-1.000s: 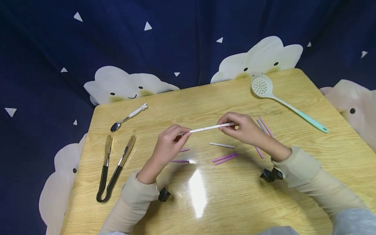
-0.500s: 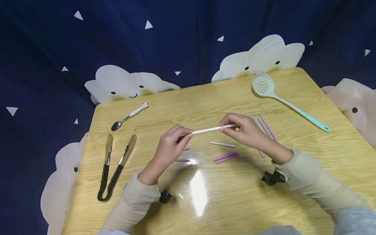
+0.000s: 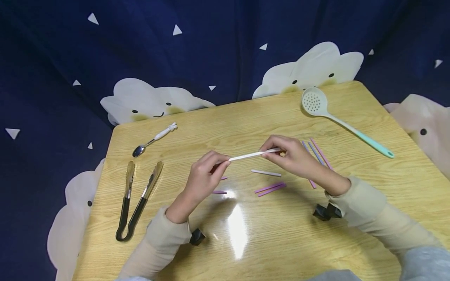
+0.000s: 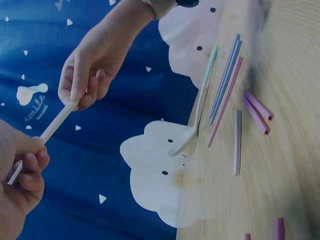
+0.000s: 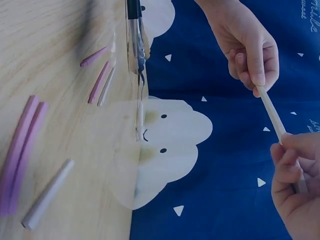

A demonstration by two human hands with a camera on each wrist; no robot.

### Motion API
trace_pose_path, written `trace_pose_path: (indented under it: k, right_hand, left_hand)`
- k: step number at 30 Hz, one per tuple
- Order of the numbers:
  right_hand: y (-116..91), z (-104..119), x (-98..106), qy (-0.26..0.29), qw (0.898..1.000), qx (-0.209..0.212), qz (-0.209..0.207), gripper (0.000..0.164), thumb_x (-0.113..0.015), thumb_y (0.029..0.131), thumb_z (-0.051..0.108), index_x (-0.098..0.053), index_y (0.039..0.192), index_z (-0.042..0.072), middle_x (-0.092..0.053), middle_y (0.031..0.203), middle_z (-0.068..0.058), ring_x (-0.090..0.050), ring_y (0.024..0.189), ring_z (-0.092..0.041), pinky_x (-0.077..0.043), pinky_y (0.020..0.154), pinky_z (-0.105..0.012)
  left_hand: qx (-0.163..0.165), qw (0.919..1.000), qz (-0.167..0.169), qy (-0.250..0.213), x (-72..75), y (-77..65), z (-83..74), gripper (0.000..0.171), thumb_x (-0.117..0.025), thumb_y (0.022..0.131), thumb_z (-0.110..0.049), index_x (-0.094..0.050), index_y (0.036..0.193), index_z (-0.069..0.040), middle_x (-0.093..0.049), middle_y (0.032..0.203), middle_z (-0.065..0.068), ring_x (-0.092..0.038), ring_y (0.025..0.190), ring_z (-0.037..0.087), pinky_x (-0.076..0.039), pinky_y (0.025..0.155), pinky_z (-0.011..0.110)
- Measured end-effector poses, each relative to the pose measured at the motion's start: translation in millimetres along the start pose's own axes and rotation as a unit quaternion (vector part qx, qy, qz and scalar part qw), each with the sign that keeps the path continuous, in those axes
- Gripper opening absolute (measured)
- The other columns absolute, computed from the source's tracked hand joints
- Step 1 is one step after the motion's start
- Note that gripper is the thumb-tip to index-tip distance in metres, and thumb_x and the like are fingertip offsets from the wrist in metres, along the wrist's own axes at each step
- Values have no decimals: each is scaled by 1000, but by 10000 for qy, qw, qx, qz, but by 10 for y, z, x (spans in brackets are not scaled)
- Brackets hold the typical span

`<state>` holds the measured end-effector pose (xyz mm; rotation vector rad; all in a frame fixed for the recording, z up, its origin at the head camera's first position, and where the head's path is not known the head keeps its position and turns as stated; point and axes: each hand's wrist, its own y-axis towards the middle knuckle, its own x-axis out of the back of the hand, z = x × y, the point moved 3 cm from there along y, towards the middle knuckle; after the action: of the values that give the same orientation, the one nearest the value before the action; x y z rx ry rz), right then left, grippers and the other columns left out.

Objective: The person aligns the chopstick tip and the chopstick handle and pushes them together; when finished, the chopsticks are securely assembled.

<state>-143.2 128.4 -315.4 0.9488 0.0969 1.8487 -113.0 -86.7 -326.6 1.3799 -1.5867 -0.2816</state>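
Observation:
A slim white stick is held nearly level above the table, stretched between both hands. My left hand pinches its left end between thumb and fingers. Toward the other end, my right hand pinches it, with a short length showing past the fingertips. In the left wrist view the stick looks straight and flat-sided. Below the hands lie another white stick and a pair of purple sticks. More purple sticks are partly hidden behind my left hand.
Blue sticks and a pink stick lie beside my right forearm, which partly covers them. Black-handled tongs and a spoon are on the left. A skimmer lies at the back right of the wooden table.
Both hands keep their pinch on the white stick. My left hand has shifted slightly right, so a little less of the stick shows between the hands.

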Motion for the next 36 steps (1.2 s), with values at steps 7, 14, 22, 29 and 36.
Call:
trace_pose_path:
  k: [7, 14, 22, 29, 36]
  right_hand:
    - [110, 96, 71, -1386, 9881, 658, 99, 10, -70, 74, 4, -66, 81, 10, -63, 76, 3, -54, 67, -7, -43, 56, -24]
    - [171, 162, 140, -2422, 9607, 1324, 291, 9, -71, 73, 7, -67, 80, 9, -61, 82, -1, -52, 79, -19, -42, 70, -35]
    - [114, 131, 163, -3033, 9393, 1562, 370, 13, -69, 72, 1, -64, 82, 7, -60, 79, -2, -54, 72, -19, -46, 61, -32]
    - [-34, -152, 313, -2887, 9572, 214, 69, 10, -66, 75, 4, -63, 83, 8, -60, 77, -3, -54, 66, -15, -43, 52, -29]
    - [-323, -532, 345, -2626, 9531, -1499, 167, 6, -61, 80, 6, -62, 85, 3, -60, 74, -6, -53, 61, -16, -42, 51, -29]
  left_hand:
    - [104, 9999, -32, 55, 32, 63, 36, 7, -66, 77, 1, -65, 83, -1, -60, 72, 5, -45, 54, 8, -40, 47, 21]
    - [147, 9999, 35, 76, 24, 138, 56, 5, -66, 78, 0, -65, 83, -1, -57, 69, 3, -43, 54, 7, -37, 48, 19]
    - [-87, 9994, 67, 326, -33, 155, 90, 22, -65, 79, 0, -60, 100, 0, -57, 87, 10, -50, 64, 15, -43, 50, 26]
    - [101, 9975, -282, 643, 26, 168, 205, 52, -60, 80, -5, -38, 126, -2, -38, 119, 21, -47, 92, 27, -45, 65, 33]
    - [1115, 9894, 309, 880, 21, 57, 436, 50, -56, 85, -4, -34, 130, -4, -33, 124, 19, -48, 92, 27, -46, 66, 35]
